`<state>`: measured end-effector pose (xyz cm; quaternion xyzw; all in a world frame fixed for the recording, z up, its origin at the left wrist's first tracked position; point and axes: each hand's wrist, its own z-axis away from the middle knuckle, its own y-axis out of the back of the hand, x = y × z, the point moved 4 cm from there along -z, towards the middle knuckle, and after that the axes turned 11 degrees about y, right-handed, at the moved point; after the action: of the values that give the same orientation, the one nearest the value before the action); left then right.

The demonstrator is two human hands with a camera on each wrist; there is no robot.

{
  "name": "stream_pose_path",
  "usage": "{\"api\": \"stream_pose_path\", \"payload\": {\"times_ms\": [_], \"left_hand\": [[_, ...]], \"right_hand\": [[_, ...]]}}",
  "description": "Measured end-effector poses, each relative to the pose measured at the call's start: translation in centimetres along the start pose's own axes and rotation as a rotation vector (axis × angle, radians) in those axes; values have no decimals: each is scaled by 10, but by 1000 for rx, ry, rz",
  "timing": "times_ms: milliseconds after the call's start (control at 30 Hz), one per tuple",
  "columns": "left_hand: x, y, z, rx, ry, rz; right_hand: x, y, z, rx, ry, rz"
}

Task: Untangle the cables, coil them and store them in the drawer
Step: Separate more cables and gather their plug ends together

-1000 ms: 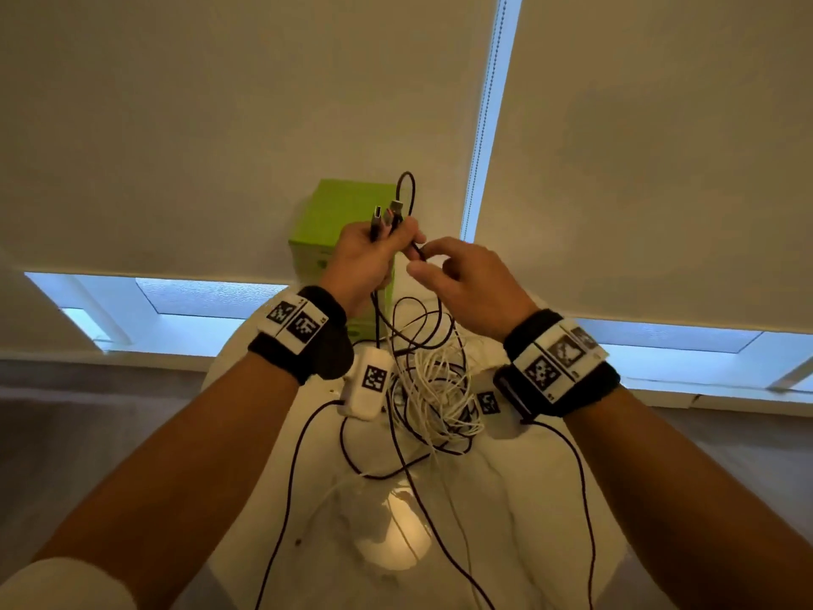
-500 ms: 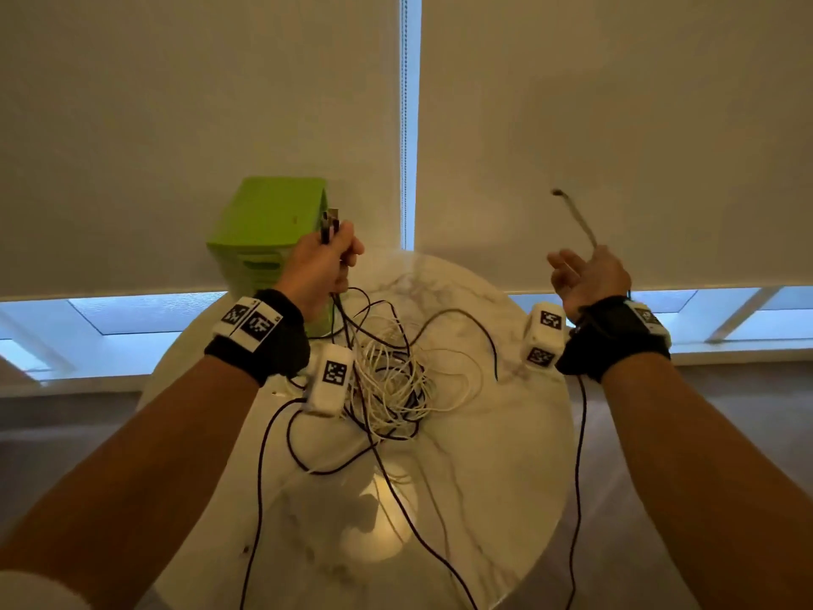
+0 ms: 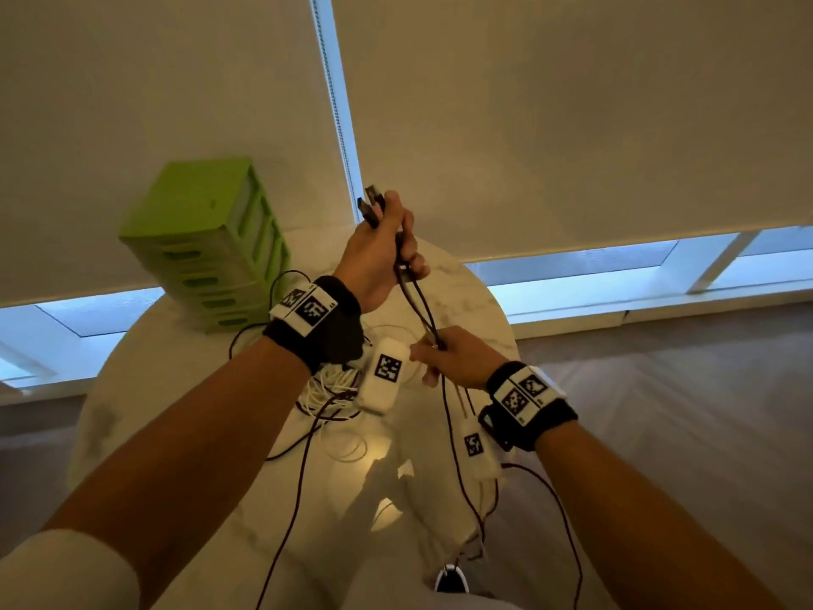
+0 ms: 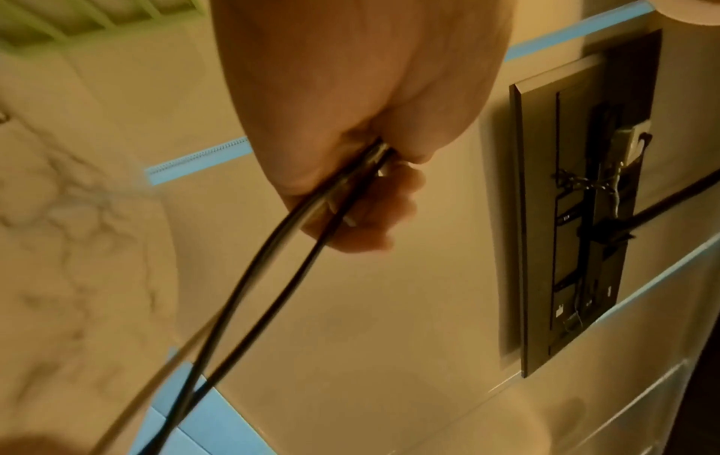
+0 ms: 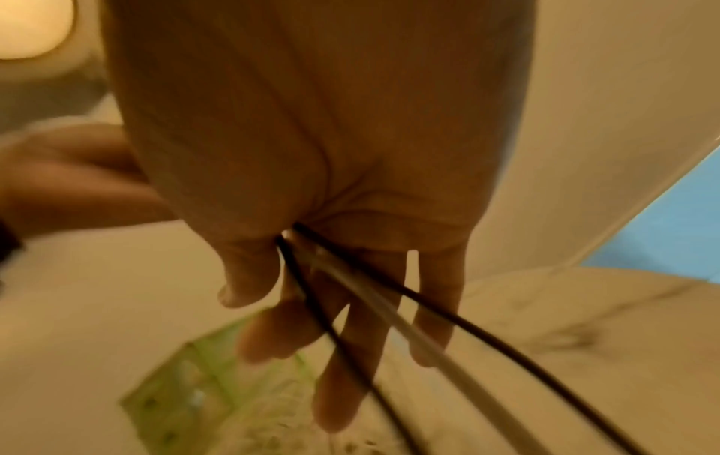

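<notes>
Cables, thin, dark and glossy, stretch taut above the round marble table beside a ribbed green plastic drawer unit. Left hand fingers clench their metal plugs; right hand pinches lower strands.

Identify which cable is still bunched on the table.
The white cable: it lies bunched on the table, while the dark cables run taut between both hands.

Round white marble-veined bench, two pale roller blinds lowered behind it, bead chain hanging in the gap between them, blue window strip below, dark wall-mounted panel.
</notes>
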<state>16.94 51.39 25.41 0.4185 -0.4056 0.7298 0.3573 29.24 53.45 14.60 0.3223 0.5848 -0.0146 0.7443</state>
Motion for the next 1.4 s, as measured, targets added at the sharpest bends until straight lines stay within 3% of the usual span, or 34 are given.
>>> {"api": "stream_pose_path", "payload": {"times_ms": [67, 167, 267, 400, 533, 600, 700, 767, 933, 1000, 1067, 1167, 1400], "left_hand": [[4, -7, -3, -32, 28, 65], [5, -16, -9, -94, 84, 65], [-6, -30, -12, -139, 117, 24], [-19, -47, -13, -172, 138, 176], [-30, -54, -18, -128, 162, 151], [-34, -57, -21, -120, 156, 115], [-38, -59, -22, -135, 163, 59], [-44, -56, -21, -130, 176, 12], [-65, -46, -17, -146, 240, -30], [-72, -46, -14, -174, 271, -56], [-78, -46, -10, -198, 288, -99], [-80, -47, -6, -229, 290, -114], [-63, -43, 1, -192, 249, -75]], "right_hand": [[41, 9, 10, 15, -134, 40], [101, 30, 33, 167, -305, 53], [140, 50, 49, 266, -419, 221], [143, 104, 66, 587, -575, 549], [124, 159, 77, 897, -469, 724], [131, 161, 70, 759, -459, 704], [150, 138, 61, 348, -488, 531], [147, 126, 52, 242, -451, 372], [58, 121, 27, 485, -9, 37], [9, 113, 21, 494, 132, -153], [-24, 104, 14, 447, 200, -287], [-47, 91, 6, 395, 245, -160], [-67, 80, 0, 470, 313, -128]]}}
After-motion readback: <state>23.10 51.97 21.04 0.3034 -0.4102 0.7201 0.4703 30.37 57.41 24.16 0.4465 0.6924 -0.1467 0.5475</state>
